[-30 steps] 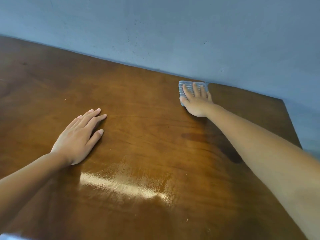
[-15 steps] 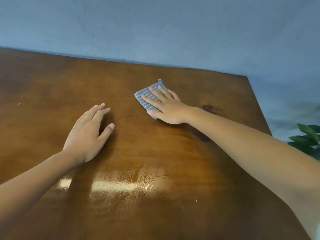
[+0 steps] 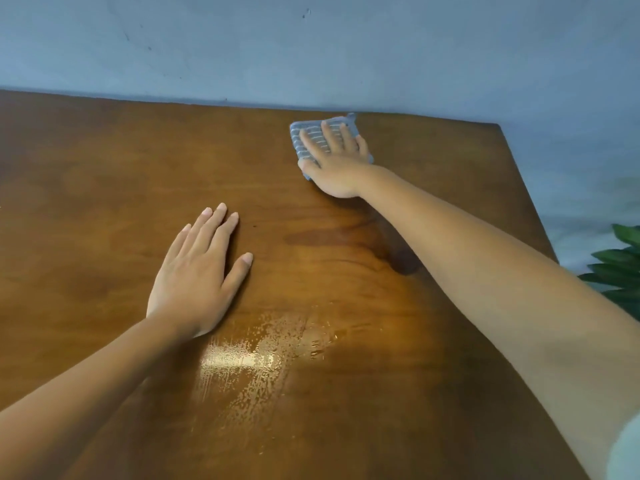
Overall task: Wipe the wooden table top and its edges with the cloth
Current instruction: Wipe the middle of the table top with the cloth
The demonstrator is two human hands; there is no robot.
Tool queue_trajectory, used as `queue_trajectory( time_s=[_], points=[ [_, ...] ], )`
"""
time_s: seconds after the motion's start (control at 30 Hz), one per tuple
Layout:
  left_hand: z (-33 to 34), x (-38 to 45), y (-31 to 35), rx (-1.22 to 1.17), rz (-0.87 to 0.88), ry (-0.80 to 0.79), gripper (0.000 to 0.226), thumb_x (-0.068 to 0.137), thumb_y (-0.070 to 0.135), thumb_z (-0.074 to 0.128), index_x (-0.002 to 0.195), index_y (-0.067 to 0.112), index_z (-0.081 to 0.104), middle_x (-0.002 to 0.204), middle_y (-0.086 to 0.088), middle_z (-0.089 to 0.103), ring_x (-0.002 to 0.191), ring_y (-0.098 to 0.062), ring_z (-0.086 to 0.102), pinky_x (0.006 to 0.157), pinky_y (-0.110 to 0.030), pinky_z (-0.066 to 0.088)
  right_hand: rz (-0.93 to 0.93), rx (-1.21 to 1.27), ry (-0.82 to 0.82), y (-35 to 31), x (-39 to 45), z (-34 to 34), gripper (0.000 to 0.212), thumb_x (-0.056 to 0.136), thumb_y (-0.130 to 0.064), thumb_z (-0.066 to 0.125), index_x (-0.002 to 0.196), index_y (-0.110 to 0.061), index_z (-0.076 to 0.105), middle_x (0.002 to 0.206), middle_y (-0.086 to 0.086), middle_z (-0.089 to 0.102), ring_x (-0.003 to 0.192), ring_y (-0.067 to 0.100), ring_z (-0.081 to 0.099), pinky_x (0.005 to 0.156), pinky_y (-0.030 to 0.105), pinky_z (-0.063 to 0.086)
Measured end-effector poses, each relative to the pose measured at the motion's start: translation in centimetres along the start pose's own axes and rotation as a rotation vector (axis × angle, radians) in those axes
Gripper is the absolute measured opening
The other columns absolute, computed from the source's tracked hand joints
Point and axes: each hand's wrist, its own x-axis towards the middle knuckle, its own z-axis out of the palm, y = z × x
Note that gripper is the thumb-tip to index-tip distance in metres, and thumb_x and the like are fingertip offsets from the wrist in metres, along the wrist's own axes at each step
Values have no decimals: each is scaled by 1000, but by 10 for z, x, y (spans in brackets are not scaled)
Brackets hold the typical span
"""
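The glossy brown wooden table top fills most of the head view. A grey striped cloth lies flat near the far edge, close to the wall. My right hand presses flat on the cloth with fingers spread, covering most of it. My left hand rests palm down on the bare wood nearer to me, holding nothing. A wet streak shines on the wood just right of my left wrist.
A blue-grey wall runs along the table's far edge. The table's right edge slants away, with green plant leaves beyond it. A dark patch marks the wood beneath my right forearm.
My right hand has slid the cloth away from me, from mid-table back toward the far edge by the wall. My left hand stays flat on the wood.
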Motion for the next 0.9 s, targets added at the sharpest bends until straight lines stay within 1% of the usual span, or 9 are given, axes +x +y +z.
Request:
queue_trajectory(
  time_s=[0.1,0.23,0.3,0.4,0.47,0.6,0.7,0.8,0.9],
  points=[
    [0,2,0,11,-10,3,76,101,64,14,162,21,20,171,2,12,158,-12,2,128,-40,9,-120,-23,-16,-13,-44,20,62,103,-63,9,158,-47,-11,168,-1,-24,153,30,-26,122,55,-13],
    [0,2,0,23,-9,-1,74,102,62,16,162,20,19,171,1,12,158,-12,2,128,-39,9,-339,-76,-20,-17,-112,50,62,104,-63,10,158,-46,-15,167,-1,-27,151,28,-32,121,52,-18],
    [1,2,1,25,-10,3,72,102,61,16,162,20,20,171,1,12,158,-12,2,128,-39,8,-407,-107,-18,-8,-128,53,62,104,-62,12,158,-46,-15,167,-2,-27,151,26,-32,121,51,-18],
    [0,2,0,24,-9,6,72,103,60,16,162,20,20,171,1,12,158,-12,2,128,-39,8,-449,-130,-43,8,-121,43,60,104,-63,12,157,-50,-14,167,-5,-27,151,23,-32,121,49,-19],
    [0,1,0,21,-6,10,71,103,60,17,162,20,21,171,1,12,158,-12,2,128,-39,8,-407,-134,-46,21,-101,32,58,104,-63,9,156,-52,-14,166,-6,-28,151,22,-32,121,47,-19],
    [1,1,1,13,-8,17,65,107,55,24,162,19,22,171,1,13,158,-12,3,128,-40,9,-156,-70,-22,45,-55,12,54,105,-59,3,157,-52,-10,168,-7,-23,153,22,-26,123,48,-14],
    [2,1,0,17,3,26,66,107,56,21,161,19,23,170,0,15,158,-14,4,128,-40,9,-46,-23,-1,41,-50,13,53,106,-55,3,158,-50,-10,169,-5,-21,154,25,-24,123,50,-13],
    [2,1,-1,13,5,27,64,108,54,24,161,19,23,170,-1,16,158,-15,6,128,-41,10,-29,17,-8,19,-77,25,55,106,-55,4,158,-47,-13,167,-2,-25,152,28,-27,122,53,-15],
    [2,2,0,5,4,37,63,107,51,28,160,18,25,170,-3,19,158,-17,9,128,-42,11,-119,-1,-13,-6,-129,46,56,106,-55,2,157,-45,-17,165,0,-30,150,30,-31,122,56,-14]
  ],
)
